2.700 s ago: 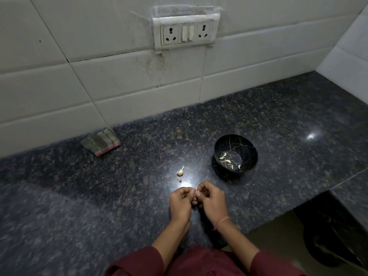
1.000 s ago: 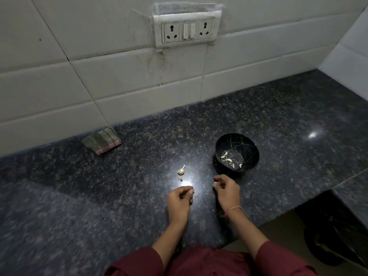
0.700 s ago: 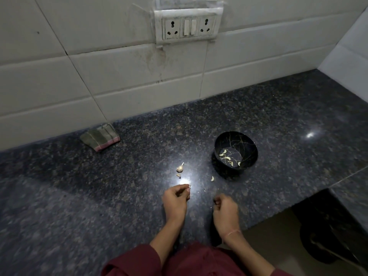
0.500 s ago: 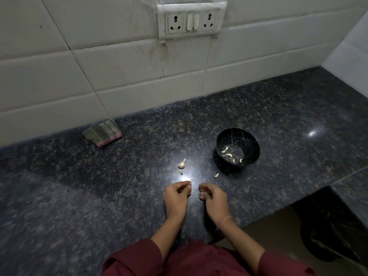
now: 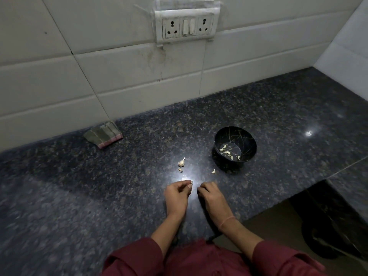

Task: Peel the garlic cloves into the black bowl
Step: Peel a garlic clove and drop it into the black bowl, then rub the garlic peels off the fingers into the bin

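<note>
So the right hand [image 5: 211,198] went out toward the black bowl [image 5: 249,142] a second ago and is now back next to the left hand [image 5: 176,196]. The two hands sit close together but aren't touching. Thing is, the clove it carried didn't make it: there's a peeled clove [image 5: 213,171] lying on the granite countertop [image 5: 129,196] just short of the bowl, on the near-left side. It wasn't there before the reach.

The left hand is pinching a small pale garlic piece [image 5: 190,182] at its fingertips, same as it has been. The right hand's fingers are curled in, and honestly I can't tell if there's anything in them.

A handful of peeled cloves [image 5: 229,152] are already in the bowl. The leftover garlic head [image 5: 181,162] with its little stem sits on the counter beyond the hands, with a couple of scraps [image 5: 180,169] beside it.

My read: the stray clove needs scooping up and dropping in, or that one doesn't count. After that it's on to peeling what the left hand has, so there's more to go.
</note>
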